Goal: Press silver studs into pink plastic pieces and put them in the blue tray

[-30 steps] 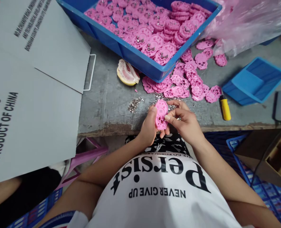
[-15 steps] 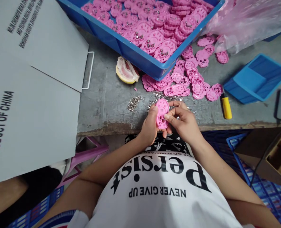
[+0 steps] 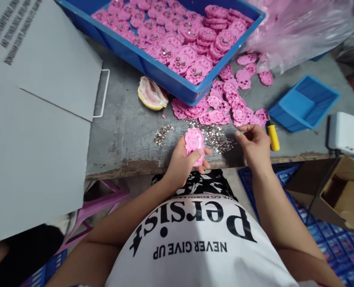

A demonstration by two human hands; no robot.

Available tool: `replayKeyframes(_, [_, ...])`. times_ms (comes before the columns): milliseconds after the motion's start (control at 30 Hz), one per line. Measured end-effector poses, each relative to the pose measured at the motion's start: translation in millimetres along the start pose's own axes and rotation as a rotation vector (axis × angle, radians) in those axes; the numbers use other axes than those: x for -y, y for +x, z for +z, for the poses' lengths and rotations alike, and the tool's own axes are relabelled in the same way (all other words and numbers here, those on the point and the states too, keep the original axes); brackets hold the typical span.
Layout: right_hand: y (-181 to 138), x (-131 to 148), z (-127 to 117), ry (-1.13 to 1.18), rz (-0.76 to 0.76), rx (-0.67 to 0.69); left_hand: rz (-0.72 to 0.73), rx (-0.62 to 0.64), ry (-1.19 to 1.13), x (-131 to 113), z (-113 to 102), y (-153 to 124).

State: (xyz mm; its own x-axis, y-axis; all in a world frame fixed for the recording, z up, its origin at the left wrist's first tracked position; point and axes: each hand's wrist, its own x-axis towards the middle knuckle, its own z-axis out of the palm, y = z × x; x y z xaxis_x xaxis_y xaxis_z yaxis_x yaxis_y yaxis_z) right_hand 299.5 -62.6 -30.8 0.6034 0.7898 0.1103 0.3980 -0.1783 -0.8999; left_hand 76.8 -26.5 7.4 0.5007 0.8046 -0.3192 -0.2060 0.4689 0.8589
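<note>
My left hand [image 3: 181, 159] is closed around a pink plastic piece [image 3: 194, 139] with a scalloped edge, its thumb lying across the lower part. My right hand [image 3: 256, 145] is over the table to the right, thumb and forefinger pinched together. Whatever sits between those fingertips is too small to make out. A heap of small shiny metal parts [image 3: 217, 137] spreads between my two hands, and a smaller pile [image 3: 162, 134] lies left of the pink piece. Just right of my right hand is a screwdriver with a yellow handle [image 3: 273, 137].
A large blue crate [image 3: 153, 65] of pink pieces stands at the back, with loose pink pieces [image 3: 239, 107] beside it. A cut citrus fruit [image 3: 153, 93], a small blue bin [image 3: 304, 103], a white box-shaped device [image 3: 343, 132] and a grey carton [image 3: 45, 131] are around.
My right hand has left the pink piece and moved right, past the metal parts. My left hand keeps hold of the piece, its thumb now across the lower part. The view has shifted slightly.
</note>
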Motion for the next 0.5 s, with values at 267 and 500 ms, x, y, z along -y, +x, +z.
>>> replayKeyframes(267, [12.1,-34.3,-42.0,-0.364,0.057,0.085,-0.009,-0.022,0.069,-3.4,5.7,-0.7])
replayKeyframes(500, [5.5,-26.0,-35.3,-0.516,-0.108,0.198,-0.025,-0.007,0.080,-4.0,7.6,-0.7])
